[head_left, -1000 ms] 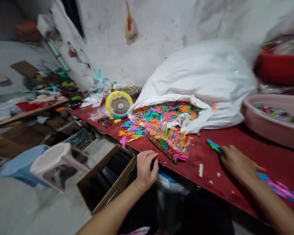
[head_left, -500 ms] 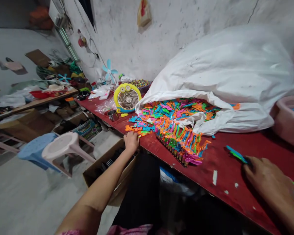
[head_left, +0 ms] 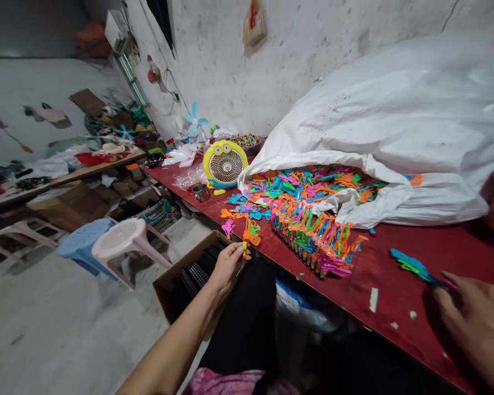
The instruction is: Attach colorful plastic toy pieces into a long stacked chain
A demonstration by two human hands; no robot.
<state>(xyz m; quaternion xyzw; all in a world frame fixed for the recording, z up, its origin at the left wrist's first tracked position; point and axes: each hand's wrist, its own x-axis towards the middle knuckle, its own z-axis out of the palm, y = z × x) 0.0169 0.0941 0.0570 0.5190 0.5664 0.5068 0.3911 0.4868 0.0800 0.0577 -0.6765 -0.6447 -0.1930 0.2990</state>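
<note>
My left hand (head_left: 227, 262) is pinched shut on a small orange and yellow plastic toy piece (head_left: 250, 237), held just off the near edge of the red table (head_left: 379, 274). My right hand (head_left: 475, 321) rests on the table at the right, its fingers touching a blue and green plastic piece (head_left: 411, 265); its grip is unclear. A row of stacked bright plastic pieces (head_left: 316, 241) lies between the hands. Behind it, a big white sack (head_left: 395, 126) lies open and spills colourful pieces (head_left: 308, 184).
A yellow cartoon desk fan (head_left: 224, 165) and a small metal cup (head_left: 200, 191) stand at the table's left. An open cardboard box (head_left: 189, 271) sits on the floor below my left hand. Pink (head_left: 125, 241) and blue (head_left: 80, 247) stools stand left. A cluttered bench (head_left: 66, 173) runs behind.
My left hand has drawn back from the loose pieces on the table edge with an orange piece pinched in it. The view has shifted right; my right hand stays by the blue piece.
</note>
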